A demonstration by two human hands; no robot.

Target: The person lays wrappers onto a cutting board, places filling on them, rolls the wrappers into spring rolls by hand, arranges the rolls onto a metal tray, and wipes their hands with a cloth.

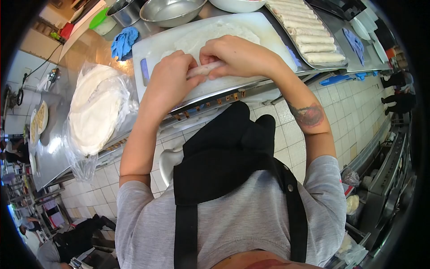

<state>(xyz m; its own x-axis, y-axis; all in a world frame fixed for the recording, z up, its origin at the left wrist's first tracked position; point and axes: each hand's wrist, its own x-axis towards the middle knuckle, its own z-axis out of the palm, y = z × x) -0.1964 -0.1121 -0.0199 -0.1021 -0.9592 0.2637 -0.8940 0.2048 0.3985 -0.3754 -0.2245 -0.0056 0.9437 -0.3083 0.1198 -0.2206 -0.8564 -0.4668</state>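
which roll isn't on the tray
The roll gripped by the left hand and right hand over the white board; the other rolls lie lined up on the tray.

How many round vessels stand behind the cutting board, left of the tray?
4, left to right: green-topped tub, metal pot, wide metal bowl, cut-off bowl; more may be hidden.
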